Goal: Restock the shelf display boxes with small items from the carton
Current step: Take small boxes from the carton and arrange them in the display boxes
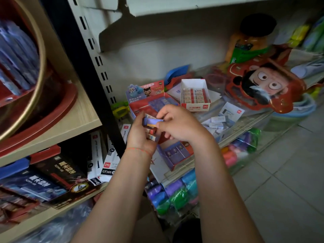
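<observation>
Left hand (pixel 140 135) grip, small items (pixel 151 128) stacked flat, lengthwise left-right

Glossy printed cardboard display box (pixel 154 102), matt wood-grain shelf board (pixel 84 111), smooth floor tiles (pixel 289 172)

One head-worn wide-angle view looks forward and down, close over the shelf (pixel 228 135).

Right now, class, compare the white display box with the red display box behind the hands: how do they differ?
The white display box is plain, with a red front strip; the red display box has a cartoon header card. The white one stands right of the hands in full view; the red one is partly hidden behind them. Both are open-topped and hold small items.
</observation>
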`<act>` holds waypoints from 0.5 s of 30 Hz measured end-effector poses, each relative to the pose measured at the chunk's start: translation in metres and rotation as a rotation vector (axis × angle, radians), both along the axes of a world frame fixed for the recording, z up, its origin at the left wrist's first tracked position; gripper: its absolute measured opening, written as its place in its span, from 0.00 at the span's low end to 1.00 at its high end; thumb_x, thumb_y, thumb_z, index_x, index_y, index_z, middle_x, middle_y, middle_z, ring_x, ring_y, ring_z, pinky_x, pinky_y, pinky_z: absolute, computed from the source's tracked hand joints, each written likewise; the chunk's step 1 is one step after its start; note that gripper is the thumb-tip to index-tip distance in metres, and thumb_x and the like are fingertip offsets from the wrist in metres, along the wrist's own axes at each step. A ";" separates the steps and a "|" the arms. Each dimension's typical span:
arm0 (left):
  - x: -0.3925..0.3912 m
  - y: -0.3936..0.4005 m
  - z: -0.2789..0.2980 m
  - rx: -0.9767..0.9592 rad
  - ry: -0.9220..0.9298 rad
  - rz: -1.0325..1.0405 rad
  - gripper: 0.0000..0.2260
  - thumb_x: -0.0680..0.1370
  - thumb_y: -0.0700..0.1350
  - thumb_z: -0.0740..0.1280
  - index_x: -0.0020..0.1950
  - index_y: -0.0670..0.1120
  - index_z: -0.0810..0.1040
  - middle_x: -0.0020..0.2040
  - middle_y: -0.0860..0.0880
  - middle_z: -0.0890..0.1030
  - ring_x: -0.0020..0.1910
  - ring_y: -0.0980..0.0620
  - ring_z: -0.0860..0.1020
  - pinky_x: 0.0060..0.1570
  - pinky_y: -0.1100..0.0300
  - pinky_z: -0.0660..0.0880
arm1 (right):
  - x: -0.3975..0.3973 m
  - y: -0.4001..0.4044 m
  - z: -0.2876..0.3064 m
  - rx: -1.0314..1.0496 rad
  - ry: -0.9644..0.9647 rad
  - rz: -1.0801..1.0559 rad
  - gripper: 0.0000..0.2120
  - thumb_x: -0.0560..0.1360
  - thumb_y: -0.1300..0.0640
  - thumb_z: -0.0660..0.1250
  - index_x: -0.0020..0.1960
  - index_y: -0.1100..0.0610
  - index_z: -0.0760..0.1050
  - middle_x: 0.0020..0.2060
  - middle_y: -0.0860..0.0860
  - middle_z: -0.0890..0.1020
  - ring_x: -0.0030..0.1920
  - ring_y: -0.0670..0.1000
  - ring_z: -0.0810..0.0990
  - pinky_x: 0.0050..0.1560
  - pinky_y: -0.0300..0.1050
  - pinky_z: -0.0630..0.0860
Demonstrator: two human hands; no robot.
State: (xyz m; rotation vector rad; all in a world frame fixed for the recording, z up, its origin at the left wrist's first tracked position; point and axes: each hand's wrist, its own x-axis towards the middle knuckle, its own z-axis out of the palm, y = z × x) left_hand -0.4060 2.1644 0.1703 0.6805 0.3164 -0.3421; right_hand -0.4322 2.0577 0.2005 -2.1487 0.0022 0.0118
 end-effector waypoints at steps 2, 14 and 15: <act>0.004 0.001 -0.005 -0.010 0.025 0.052 0.13 0.82 0.49 0.62 0.41 0.43 0.75 0.32 0.46 0.81 0.29 0.52 0.80 0.27 0.64 0.77 | 0.003 -0.002 0.001 0.161 -0.029 -0.064 0.06 0.75 0.64 0.64 0.50 0.58 0.78 0.32 0.51 0.80 0.27 0.49 0.77 0.29 0.42 0.76; -0.002 -0.001 -0.027 0.324 -0.144 -0.008 0.08 0.78 0.40 0.65 0.56 0.47 0.75 0.47 0.45 0.78 0.31 0.54 0.78 0.21 0.69 0.68 | 0.003 -0.047 -0.016 0.761 0.008 -0.271 0.10 0.76 0.68 0.68 0.57 0.62 0.78 0.36 0.56 0.79 0.30 0.49 0.77 0.35 0.42 0.79; -0.005 -0.002 -0.029 0.359 -0.164 -0.012 0.11 0.78 0.40 0.65 0.61 0.44 0.75 0.48 0.43 0.77 0.29 0.55 0.77 0.20 0.69 0.67 | 0.000 -0.049 -0.018 0.701 0.007 -0.260 0.10 0.76 0.68 0.68 0.56 0.62 0.78 0.36 0.58 0.80 0.31 0.49 0.78 0.35 0.43 0.79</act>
